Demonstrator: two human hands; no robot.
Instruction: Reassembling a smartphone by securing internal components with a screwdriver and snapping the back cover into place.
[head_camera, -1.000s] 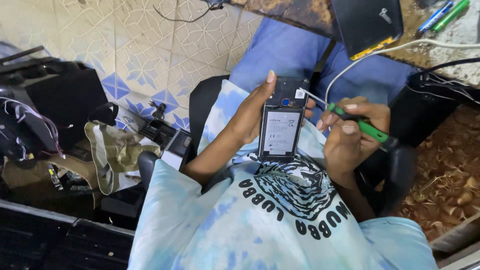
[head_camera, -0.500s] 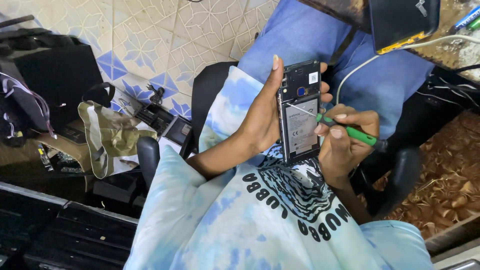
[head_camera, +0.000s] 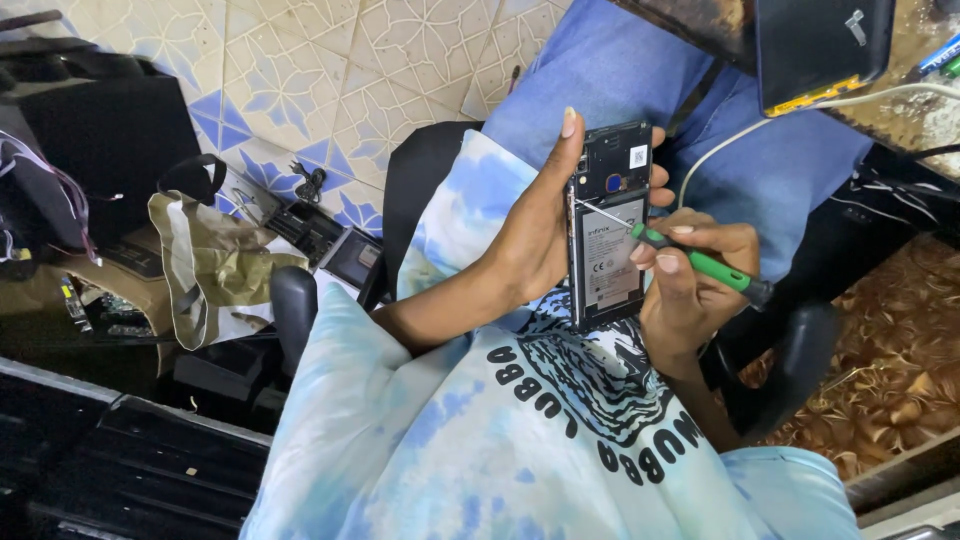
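I am watching the left hand (head_camera: 535, 235) wrapping around an opened phone (head_camera: 607, 225), holding it upright over the lap, back cover off and battery showing. The right hand (head_camera: 690, 285) is pinching a green-handled screwdriver (head_camera: 690, 258), its tip resting near the phone's upper left edge. To my eye, good work here needs a steady phone and a tip kept squarely seated.

My left hand (head_camera: 535, 235) holds the opened phone (head_camera: 608, 225) upright over my lap. My right hand (head_camera: 690, 285) sits just right of it, its screwdriver (head_camera: 690, 258) tip touching the phone's left edge. A bag (head_camera: 205, 265) lies far left on the floor (head_camera: 330, 70).
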